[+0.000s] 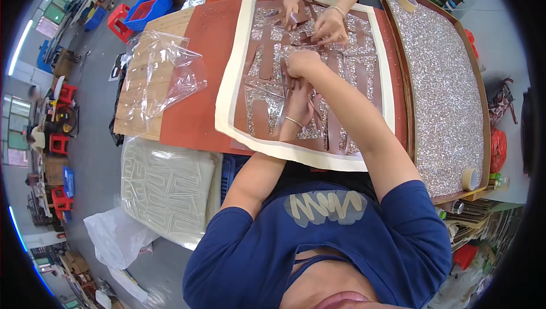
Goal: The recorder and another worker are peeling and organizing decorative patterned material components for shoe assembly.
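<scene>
Sheet w/ cream border (230, 90) lay mid-scene, its middle a mix of silver glitter & brown strips (265, 61), most running near to far. Near edge sat right by the wearer's torso. Person's L hand (300, 104), thin bracelet (294, 122) at wrist, was down over the strips, palm side hidden; R hand (304, 62) was just beyond it, bent & curled fist-like. Both close together; couldn't tell if either was clamped on a strip, as fingers were partly hidden.

Far side: co-worker's two hands over same sheet, the one on scene L (291, 10) w/ a brown flap (297, 20), the other (330, 27) w/ fingers bent down near the R hand.

Red-brown board (193, 90) was under the sheet; L of that, wood board (136, 90) w/ crumpled clear film (170, 70) across both. Near L: stack of translucent patterned sheets (168, 186). On R: long shallow tray (487, 138) of silver glitter material (441, 81), tape rolls at far (408, 2) & near (470, 179) ends. Far L: blue crates (149, 12), red stool (118, 23).
</scene>
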`<move>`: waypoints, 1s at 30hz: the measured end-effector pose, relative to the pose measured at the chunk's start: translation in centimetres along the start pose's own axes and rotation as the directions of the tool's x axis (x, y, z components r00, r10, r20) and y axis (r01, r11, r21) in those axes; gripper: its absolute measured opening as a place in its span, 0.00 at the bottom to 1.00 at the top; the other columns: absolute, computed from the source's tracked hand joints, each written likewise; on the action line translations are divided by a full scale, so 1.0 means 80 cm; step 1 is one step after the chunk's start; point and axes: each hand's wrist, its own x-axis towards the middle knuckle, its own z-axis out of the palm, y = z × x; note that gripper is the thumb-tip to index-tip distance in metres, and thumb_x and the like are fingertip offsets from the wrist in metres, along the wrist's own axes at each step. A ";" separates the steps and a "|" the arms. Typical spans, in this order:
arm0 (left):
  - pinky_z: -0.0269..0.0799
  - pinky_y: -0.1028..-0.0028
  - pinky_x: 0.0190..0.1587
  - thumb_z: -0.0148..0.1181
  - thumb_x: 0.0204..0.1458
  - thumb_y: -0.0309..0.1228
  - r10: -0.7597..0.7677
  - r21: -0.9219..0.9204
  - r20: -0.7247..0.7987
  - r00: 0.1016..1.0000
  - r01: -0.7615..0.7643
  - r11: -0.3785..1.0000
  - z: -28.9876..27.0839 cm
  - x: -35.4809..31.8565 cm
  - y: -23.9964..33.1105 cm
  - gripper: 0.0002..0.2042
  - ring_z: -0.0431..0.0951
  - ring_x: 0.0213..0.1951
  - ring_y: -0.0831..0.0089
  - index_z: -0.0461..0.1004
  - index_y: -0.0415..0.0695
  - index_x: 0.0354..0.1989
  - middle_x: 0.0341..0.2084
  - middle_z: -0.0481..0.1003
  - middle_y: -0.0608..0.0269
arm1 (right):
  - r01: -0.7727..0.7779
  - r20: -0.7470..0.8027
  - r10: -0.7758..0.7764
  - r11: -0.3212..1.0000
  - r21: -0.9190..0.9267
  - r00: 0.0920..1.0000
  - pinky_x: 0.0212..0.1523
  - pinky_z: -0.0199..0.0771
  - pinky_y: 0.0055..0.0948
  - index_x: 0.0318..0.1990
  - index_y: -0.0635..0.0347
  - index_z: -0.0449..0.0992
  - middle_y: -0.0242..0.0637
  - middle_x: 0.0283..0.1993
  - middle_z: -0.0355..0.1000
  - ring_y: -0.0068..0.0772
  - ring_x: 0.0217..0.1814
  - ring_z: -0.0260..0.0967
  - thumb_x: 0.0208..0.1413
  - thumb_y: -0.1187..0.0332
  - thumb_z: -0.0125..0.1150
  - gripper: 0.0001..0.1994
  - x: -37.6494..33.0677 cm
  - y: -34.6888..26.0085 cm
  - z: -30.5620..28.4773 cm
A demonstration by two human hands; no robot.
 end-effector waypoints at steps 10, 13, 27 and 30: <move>0.63 0.67 0.50 0.53 0.56 0.47 -0.130 -0.123 -0.063 0.989 0.122 0.985 0.013 -0.017 0.024 0.20 0.67 0.43 0.76 0.62 0.53 0.54 0.42 0.67 0.72 | 0.065 -0.384 -0.143 0.976 -0.209 0.912 0.39 0.76 0.42 0.32 0.61 0.79 0.47 0.34 0.76 0.42 0.39 0.76 0.48 0.69 0.53 0.09 -0.023 0.032 -0.061; 0.64 0.62 0.50 0.48 0.57 0.51 -0.152 -0.058 -0.101 0.983 0.147 0.987 0.026 -0.023 0.023 0.25 0.66 0.47 0.68 0.59 0.51 0.58 0.52 0.65 0.69 | 0.031 -0.380 -0.102 0.982 -0.187 0.919 0.38 0.75 0.43 0.32 0.62 0.77 0.48 0.31 0.75 0.45 0.37 0.75 0.50 0.68 0.52 0.09 -0.052 0.060 -0.101; 0.69 0.74 0.41 0.48 0.59 0.35 -0.061 0.282 -0.419 0.906 0.193 0.940 0.058 -0.107 -0.002 0.11 0.70 0.30 0.76 0.70 0.42 0.43 0.32 0.72 0.64 | 0.291 -0.514 -0.276 0.955 -0.052 0.812 0.39 0.72 0.33 0.30 0.60 0.75 0.36 0.35 0.70 0.37 0.39 0.69 0.51 0.64 0.58 0.09 -0.318 0.199 0.149; 0.69 0.73 0.44 0.47 0.59 0.37 -0.172 0.107 -0.501 0.848 0.258 0.960 0.059 -0.130 -0.005 0.14 0.71 0.36 0.72 0.68 0.40 0.46 0.34 0.72 0.63 | 0.220 -0.428 -0.263 0.964 -0.149 0.865 0.37 0.72 0.31 0.30 0.61 0.75 0.38 0.34 0.70 0.37 0.39 0.69 0.50 0.63 0.57 0.09 -0.314 0.192 0.155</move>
